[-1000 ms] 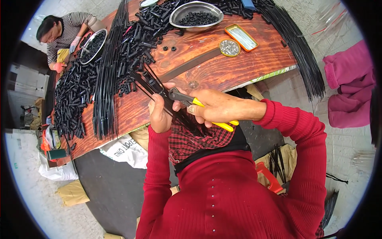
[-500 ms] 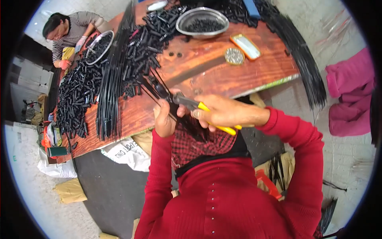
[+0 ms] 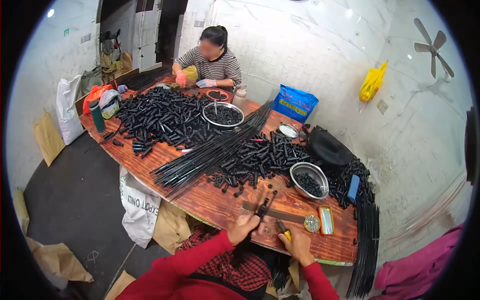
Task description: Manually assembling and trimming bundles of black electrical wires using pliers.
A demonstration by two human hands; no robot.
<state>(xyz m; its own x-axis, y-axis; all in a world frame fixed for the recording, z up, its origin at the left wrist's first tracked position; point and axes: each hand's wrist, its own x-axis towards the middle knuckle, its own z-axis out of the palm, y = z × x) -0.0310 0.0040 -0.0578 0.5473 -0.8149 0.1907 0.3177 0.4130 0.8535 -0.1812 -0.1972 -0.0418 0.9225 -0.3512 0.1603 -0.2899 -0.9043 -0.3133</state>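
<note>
My left hand (image 3: pixel 242 229) is closed around a thin black rod with a thicker black tubular part (image 3: pixel 262 207) on it, held slanting up over the table's near edge. To its right, my right hand (image 3: pixel 299 247) grips pliers (image 3: pixel 287 234) with yellow handles. Their jaws point toward the left hand, a short way apart from the black part. Beyond the pliers lie a round tin of small metal bits (image 3: pixel 312 223) and a rectangular orange-rimmed tin (image 3: pixel 326 220). A flat dark strip (image 3: pixel 285 215) lies on the wooden table (image 3: pixel 205 202) behind the hands.
Heaps of black tubular parts (image 3: pixel 155 115) cover the table. A bundle of black rods (image 3: pixel 215 150) lies across them, and another bundle (image 3: pixel 366 245) hangs off the right edge. A steel bowl (image 3: pixel 324 192) holds small black pieces. A gloved co-worker (image 3: pixel 212 62) sits across the table.
The view has swung up, now taking in the whole table and the co-worker. The pliers, earlier at the black part by my left hand, are now apart from it to the right.
</note>
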